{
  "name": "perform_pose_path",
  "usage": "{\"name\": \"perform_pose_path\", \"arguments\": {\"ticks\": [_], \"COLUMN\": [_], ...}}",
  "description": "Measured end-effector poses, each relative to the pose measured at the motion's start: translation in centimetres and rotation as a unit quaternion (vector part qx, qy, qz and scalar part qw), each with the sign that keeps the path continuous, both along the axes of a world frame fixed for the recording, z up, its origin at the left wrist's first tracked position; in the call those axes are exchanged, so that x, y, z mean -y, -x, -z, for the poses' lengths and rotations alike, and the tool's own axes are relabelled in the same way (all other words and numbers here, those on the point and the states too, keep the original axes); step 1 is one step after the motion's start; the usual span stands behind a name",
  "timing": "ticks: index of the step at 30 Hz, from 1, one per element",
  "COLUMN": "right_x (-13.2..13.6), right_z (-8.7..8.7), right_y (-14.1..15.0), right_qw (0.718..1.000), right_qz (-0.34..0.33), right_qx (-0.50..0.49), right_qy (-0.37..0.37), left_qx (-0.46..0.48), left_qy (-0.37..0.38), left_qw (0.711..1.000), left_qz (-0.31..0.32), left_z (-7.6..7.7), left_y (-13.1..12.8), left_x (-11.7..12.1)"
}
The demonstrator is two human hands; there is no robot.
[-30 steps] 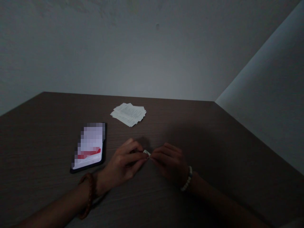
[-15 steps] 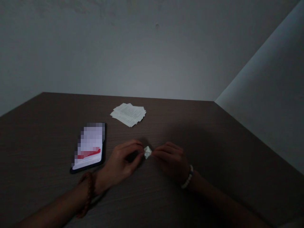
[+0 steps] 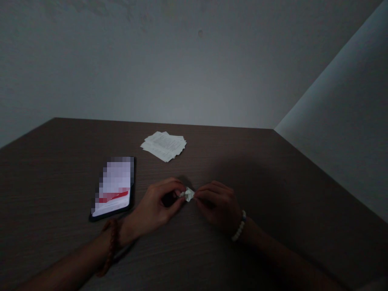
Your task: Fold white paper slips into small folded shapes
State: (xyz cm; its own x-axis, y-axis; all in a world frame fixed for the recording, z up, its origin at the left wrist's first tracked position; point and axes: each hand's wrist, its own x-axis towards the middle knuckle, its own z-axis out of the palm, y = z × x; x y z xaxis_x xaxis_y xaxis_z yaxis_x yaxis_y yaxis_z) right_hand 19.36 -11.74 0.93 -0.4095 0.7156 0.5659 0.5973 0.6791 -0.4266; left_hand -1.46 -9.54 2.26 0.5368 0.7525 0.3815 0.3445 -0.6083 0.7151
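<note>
Between my two hands is a small folded piece of white paper, creased into facets, just above or on the brown table. My left hand pinches its left side with thumb and fingertips, and a bit of the paper shows in the gap between them. On the opposite side, my right hand is closed at the fingertips on the paper's right corner. A brown beaded bracelet circles the left wrist, and a pale beaded one the right.
A phone with a lit, partly blurred screen lies left of my hands. Farther back rests a loose stack of printed paper sheets. The table meets a grey wall behind, with another wall sloping along the right.
My left fingertips have shifted slightly right over the folded paper, and the thumb and fingers have parted a little. The paper looks tilted or reshaped. My right hand is nearly still.
</note>
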Motion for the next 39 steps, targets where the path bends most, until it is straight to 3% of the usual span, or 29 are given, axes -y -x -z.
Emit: {"name": "perform_pose_path", "arguments": {"ticks": [5, 13, 25, 39], "right_x": [0.0, 0.1, 0.0, -0.5], "right_z": [-0.2, -0.5, -0.5, 0.3], "right_y": [0.3, 0.4, 0.5, 0.4], "right_qw": [0.997, 0.995, 0.994, 0.994], "right_qz": [0.038, 0.067, 0.053, 0.034], "right_qx": [-0.034, -0.017, -0.014, 0.014], "right_qy": [0.054, 0.073, 0.099, 0.098], "left_qx": [0.003, 0.003, -0.036, -0.088], "left_qy": [0.005, 0.003, -0.006, -0.083], "left_qw": [1.0, 1.0, 0.999, 0.992], "left_qz": [0.015, 0.019, 0.039, 0.017], "left_z": [-0.2, -0.3, -0.2, 0.9], "left_y": [-0.2, -0.4, -0.3, -0.3], "left_x": [0.1, 0.1, 0.2, 0.2]}}
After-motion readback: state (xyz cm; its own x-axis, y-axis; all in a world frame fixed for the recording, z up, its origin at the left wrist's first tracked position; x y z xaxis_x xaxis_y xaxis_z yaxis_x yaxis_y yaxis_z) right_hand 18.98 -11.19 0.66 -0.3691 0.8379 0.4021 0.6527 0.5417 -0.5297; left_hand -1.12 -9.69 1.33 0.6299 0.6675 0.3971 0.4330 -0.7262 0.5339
